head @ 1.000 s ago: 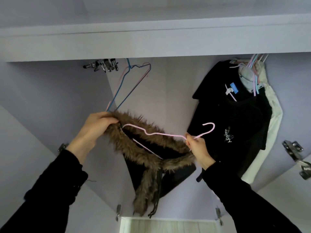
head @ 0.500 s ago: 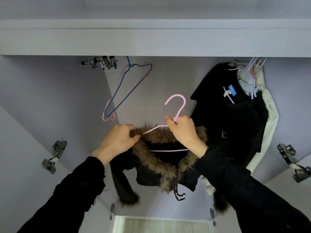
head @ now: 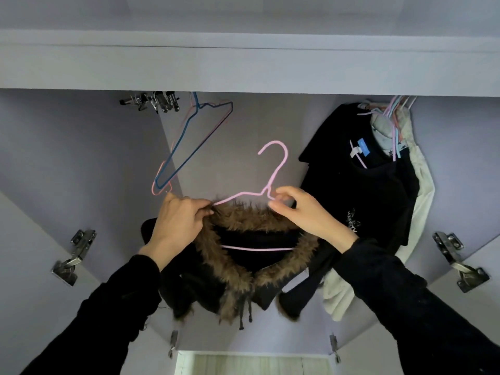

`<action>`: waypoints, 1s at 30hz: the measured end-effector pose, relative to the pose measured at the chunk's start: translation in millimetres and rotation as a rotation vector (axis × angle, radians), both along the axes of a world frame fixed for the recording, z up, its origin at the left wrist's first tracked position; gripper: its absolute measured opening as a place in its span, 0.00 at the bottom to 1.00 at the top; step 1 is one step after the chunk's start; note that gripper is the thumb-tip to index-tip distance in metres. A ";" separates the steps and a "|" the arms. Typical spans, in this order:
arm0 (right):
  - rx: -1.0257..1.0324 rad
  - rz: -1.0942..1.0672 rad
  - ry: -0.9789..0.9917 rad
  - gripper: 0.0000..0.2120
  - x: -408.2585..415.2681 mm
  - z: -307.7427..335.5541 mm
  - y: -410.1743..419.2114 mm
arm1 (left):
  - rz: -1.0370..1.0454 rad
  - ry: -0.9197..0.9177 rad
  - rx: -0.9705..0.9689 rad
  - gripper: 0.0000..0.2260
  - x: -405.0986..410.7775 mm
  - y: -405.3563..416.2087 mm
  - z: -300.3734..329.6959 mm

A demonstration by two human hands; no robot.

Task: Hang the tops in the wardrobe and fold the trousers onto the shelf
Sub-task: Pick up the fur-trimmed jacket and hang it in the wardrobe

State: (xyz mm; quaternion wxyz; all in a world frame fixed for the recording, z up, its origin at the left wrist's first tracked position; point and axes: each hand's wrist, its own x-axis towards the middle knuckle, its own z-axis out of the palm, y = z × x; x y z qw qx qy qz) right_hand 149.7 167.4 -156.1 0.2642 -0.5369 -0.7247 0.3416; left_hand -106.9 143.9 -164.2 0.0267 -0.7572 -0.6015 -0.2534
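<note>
A black top with a brown fur collar (head: 244,269) hangs on a pink wire hanger (head: 276,169) in the middle of the open wardrobe. The hanger's hook points up, free of the rail. My left hand (head: 180,221) grips the fur collar and the hanger's left shoulder. On the other side, my right hand (head: 303,209) pinches the wire at the right shoulder just below the neck. The sleeves, with fur cuffs, dangle below.
Empty blue and pink hangers (head: 189,147) hang at the upper left beside metal clips (head: 151,100). A black T-shirt (head: 359,190) and pale garments (head: 416,190) hang at the right. Door hinges (head: 73,255) (head: 457,258) stick out on both sides.
The hanger turned from lying sideways to upright with its hook on top. My right hand moved left to the hanger's neck, and the top now hangs spread on both shoulders.
</note>
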 end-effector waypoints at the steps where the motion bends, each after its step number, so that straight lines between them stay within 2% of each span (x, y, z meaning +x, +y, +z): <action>1: -0.028 0.001 -0.053 0.20 14.1 -10.2 4.0 | 0.012 -0.011 0.009 0.05 -3.7 -0.5 -0.6; 3: -0.133 0.001 -0.145 0.22 35.4 -40.0 9.8 | 0.031 -0.013 0.016 0.05 -10.8 -3.3 0.0; 6: -0.218 -0.080 -0.157 0.10 37.6 -83.7 12.6 | 0.057 0.009 -0.032 0.06 -15.3 -9.6 -3.1; 7: -0.194 -0.104 -0.175 0.08 32.6 -93.6 12.8 | 0.064 0.005 -0.052 0.06 -16.3 -12.4 -5.8; 11: -0.043 -0.157 -0.221 0.07 16.9 -93.6 14.8 | 0.130 -0.012 -0.147 0.08 -27.6 -18.3 -13.5; 15: 0.253 -0.251 0.055 0.07 -1.2 -52.8 6.4 | 0.139 0.006 -0.162 0.10 -41.0 -17.7 -20.0; 17: 0.328 -0.227 0.099 0.07 -7.1 -39.1 -0.3 | 0.161 -0.042 -0.116 0.11 -44.8 -17.9 -21.2; 21: 0.207 -0.073 -0.218 0.15 6.4 -49.2 -5.3 | 0.170 -0.249 0.030 0.09 -42.3 -21.1 -13.9; 23: 0.294 -0.126 -0.251 0.13 13.2 -45.6 -4.2 | 0.138 -0.303 0.056 0.09 -35.5 -23.4 -8.6; 26: 0.416 -0.084 -0.408 0.22 15.1 -30.7 3.3 | 0.093 -0.339 0.070 0.09 -27.9 -22.2 -4.5; 28: 0.384 -0.037 -0.435 0.21 17.4 -23.9 7.9 | 0.056 -0.336 0.072 0.09 -23.8 -21.2 -1.4; 30: 0.315 -0.018 -0.372 0.16 19.5 -21.4 9.1 | 0.045 -0.360 0.064 0.08 -22.8 -20.3 0.3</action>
